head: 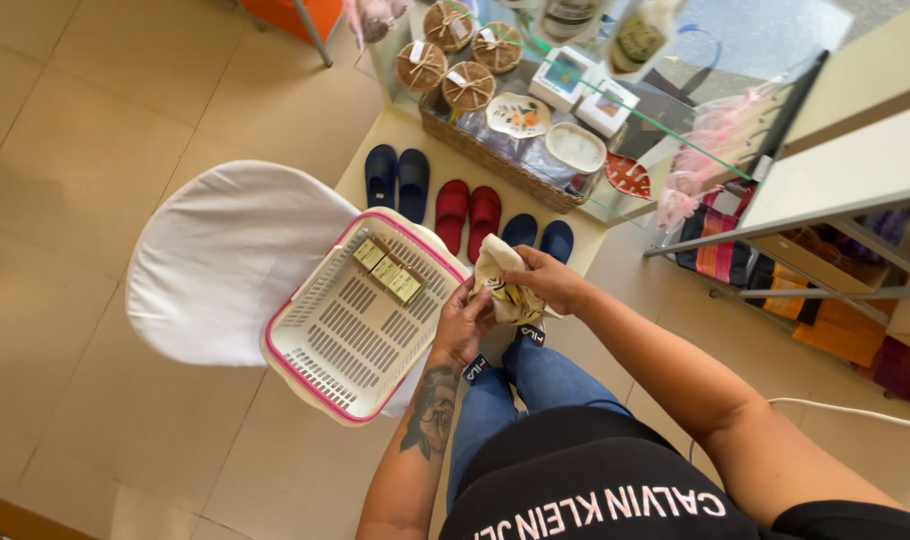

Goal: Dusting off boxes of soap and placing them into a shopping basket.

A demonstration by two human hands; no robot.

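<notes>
Both hands, left [462, 325] and right [545, 280], close together, fingers clamped on a cream patterned cloth [502, 280] beside the basket [320, 370].

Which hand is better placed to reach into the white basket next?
Left. The left hand is right beside the basket rim, while the right hand lies farther off, across the cloth bundle both hands hold.

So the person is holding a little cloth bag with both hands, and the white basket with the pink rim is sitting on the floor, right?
Not quite. The basket sits on a white-covered chair, not the floor, as the head view shows. Both the left hand and right hand do hold the cloth bag.
</notes>
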